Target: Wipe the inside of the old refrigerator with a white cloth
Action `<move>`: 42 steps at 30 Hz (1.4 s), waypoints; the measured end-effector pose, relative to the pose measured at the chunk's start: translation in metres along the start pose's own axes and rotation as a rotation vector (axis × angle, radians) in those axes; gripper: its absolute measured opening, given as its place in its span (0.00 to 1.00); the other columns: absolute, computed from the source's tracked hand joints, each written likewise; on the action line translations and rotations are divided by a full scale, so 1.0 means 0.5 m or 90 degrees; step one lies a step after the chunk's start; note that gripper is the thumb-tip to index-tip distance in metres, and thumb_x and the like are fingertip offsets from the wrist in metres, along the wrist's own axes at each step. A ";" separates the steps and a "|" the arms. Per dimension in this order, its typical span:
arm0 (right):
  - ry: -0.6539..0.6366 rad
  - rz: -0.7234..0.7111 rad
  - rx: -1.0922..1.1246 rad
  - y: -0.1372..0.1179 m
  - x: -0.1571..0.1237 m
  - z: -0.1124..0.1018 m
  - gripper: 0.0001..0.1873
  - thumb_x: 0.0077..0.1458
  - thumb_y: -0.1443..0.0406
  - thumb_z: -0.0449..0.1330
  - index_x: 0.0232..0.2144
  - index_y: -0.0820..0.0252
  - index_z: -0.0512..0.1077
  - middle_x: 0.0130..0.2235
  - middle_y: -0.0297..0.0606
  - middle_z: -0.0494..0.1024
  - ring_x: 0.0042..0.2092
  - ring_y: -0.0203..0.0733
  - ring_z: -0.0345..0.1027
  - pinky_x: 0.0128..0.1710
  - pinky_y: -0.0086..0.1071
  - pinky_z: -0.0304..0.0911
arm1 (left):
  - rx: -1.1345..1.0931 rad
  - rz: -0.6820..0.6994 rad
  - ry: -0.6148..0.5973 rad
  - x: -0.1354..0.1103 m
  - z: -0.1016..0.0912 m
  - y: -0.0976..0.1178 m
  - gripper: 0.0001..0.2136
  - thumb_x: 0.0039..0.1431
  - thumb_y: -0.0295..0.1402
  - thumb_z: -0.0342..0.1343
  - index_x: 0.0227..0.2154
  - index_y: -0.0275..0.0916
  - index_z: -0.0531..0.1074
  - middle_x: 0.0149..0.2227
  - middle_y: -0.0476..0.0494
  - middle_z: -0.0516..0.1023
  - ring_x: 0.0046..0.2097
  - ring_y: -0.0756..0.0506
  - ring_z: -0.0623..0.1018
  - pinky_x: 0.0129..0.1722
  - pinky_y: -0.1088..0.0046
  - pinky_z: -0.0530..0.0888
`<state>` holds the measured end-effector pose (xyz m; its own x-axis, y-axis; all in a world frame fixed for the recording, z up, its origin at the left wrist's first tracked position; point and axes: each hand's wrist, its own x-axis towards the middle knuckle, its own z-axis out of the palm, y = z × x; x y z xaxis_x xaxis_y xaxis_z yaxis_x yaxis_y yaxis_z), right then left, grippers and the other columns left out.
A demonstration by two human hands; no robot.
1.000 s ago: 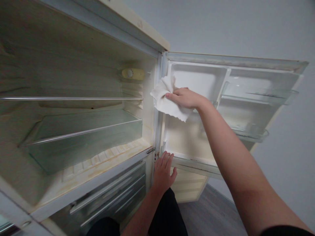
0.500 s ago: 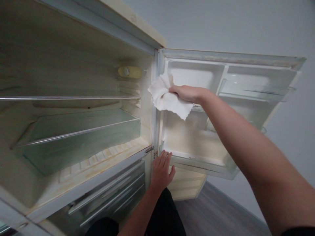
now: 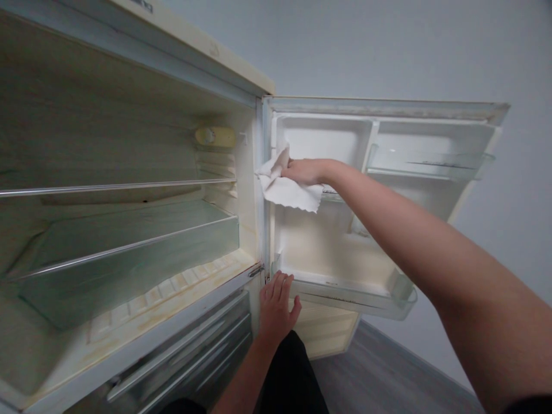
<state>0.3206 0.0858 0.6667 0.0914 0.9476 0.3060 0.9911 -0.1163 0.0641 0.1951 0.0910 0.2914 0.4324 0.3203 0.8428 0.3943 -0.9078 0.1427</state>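
Note:
A white cloth is bunched in my right hand, its loose edge hanging down. The hand is at the hinge side of the open fridge door, with the cloth against or close to the door's inner edge. Lower down, my left hand is at the bottom hinge corner of that door, fingers stretched and thumb apart. It holds nothing, and its fingertips lie at the lower door shelf. The cloth hides part of the door edge and the middle shelf.
On the left, the open fridge compartment has a glass shelf, a clear drawer and a yellowish lamp cover. Freezer drawers and a lower open door are below. A grey wall stands behind.
The view has shifted, so the fridge and door sit a little further left. The cloth has folded over more in my right hand, still at the hinge side. My left hand stays at the lower corner.

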 end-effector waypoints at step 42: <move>0.266 0.167 -0.043 -0.015 -0.044 0.019 0.33 0.60 0.46 0.49 0.51 0.69 0.73 0.50 0.57 0.76 0.53 0.58 0.70 0.53 0.45 0.61 | -0.019 0.000 -0.015 -0.006 -0.003 -0.001 0.26 0.58 0.32 0.56 0.60 0.39 0.63 0.60 0.37 0.70 0.64 0.37 0.65 0.61 0.57 0.63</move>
<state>0.3121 0.0685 0.6503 0.2771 0.6850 0.6738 0.9301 -0.3671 -0.0093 0.1923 0.0901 0.2895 0.4514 0.3256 0.8308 0.3696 -0.9157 0.1580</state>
